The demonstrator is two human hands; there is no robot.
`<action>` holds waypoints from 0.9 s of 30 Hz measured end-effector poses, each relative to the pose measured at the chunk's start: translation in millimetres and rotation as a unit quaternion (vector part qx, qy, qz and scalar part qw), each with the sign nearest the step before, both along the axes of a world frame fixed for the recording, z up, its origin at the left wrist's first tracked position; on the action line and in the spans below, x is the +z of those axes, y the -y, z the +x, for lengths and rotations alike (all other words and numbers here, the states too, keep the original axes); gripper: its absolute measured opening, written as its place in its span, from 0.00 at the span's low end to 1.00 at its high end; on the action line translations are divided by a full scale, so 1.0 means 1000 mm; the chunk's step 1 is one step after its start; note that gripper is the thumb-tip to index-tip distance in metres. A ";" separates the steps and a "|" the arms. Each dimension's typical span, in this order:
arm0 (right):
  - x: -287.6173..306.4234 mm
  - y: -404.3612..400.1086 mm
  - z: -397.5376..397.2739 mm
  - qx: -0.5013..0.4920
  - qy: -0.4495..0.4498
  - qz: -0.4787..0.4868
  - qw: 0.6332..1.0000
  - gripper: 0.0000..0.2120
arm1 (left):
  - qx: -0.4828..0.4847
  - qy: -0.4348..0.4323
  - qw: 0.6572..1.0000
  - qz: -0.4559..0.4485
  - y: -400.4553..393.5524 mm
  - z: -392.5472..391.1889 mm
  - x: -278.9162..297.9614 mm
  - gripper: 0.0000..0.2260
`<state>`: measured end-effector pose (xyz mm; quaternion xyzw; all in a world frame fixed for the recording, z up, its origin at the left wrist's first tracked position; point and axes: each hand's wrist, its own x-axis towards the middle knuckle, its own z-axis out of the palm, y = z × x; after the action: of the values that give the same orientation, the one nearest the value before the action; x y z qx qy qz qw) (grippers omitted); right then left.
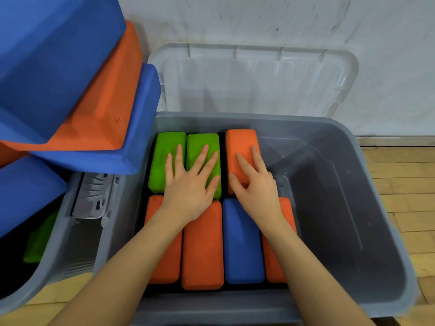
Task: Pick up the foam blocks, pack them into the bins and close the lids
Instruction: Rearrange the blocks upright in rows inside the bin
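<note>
Packing partly complete. The left hand (188, 182) lies flat, fingers spread, across two green foam blocks (186, 158); the right hand (256, 184) rests with lightly curved fingers on an orange foam block (242, 147), thumb at its left edge, apparently seating rather than gripping it. Nearer the wrists, a row of three orange blocks (202, 245) and one blue block (242, 241) already fills the grey bin (353, 208). Right of the right hand, the bin floor shows. Left of the left hand, a stack of blue and orange blocks (82, 90) awaits packing. The translucent lid (259, 78) stands open beyond the fingertips.
</note>
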<state>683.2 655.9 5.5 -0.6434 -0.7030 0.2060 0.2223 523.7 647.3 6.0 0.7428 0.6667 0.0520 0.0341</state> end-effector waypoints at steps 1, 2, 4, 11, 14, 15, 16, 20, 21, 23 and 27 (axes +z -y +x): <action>0.001 0.002 -0.001 0.000 0.001 0.009 1.000 0.25 | 0.005 -0.001 1.000 -0.001 -0.001 0.000 0.000 0.29; 0.001 0.005 -0.002 0.003 0.011 0.006 1.000 0.25 | 0.007 -0.001 1.000 -0.003 -0.002 0.000 0.000 0.29; -0.001 0.009 -0.003 0.010 0.050 -0.013 0.999 0.26 | 0.007 -0.004 1.000 -0.004 -0.005 0.002 -0.001 0.29; -0.012 0.004 0.001 0.022 0.151 0.014 0.988 0.26 | -0.007 -0.030 0.999 -0.027 -0.016 0.008 -0.009 0.29; -0.013 0.007 0.004 0.043 0.183 0.005 0.982 0.25 | -0.013 -0.031 0.999 -0.028 -0.015 0.010 -0.010 0.27; -0.013 0.008 0.004 0.055 0.190 0.005 0.980 0.25 | -0.015 -0.029 0.999 -0.023 -0.014 0.011 -0.012 0.26; -0.012 0.008 0.003 0.067 0.190 -0.003 0.979 0.26 | -0.015 -0.029 0.999 -0.018 -0.013 0.012 -0.013 0.25; -0.011 0.004 0.003 0.074 0.163 -0.036 0.983 0.30 | -0.016 -0.030 0.999 -0.025 -0.014 0.013 -0.010 0.25; -0.011 0.005 0.004 0.076 0.167 -0.040 0.982 0.31 | -0.017 -0.030 0.999 -0.038 -0.013 0.012 -0.010 0.25; -0.009 0.005 0.004 0.078 0.184 -0.047 0.979 0.31 | -0.027 -0.034 0.998 -0.056 -0.012 0.009 -0.006 0.25; 0.003 0.003 0.006 0.079 0.211 -0.060 0.972 0.23 | -0.027 -0.009 0.993 -0.119 -0.012 0.003 0.007 0.24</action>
<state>689.6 652.5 8.6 -0.6273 -0.7687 0.1240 0.0127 526.5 659.7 13.0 0.7515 0.6483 -0.0352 0.1174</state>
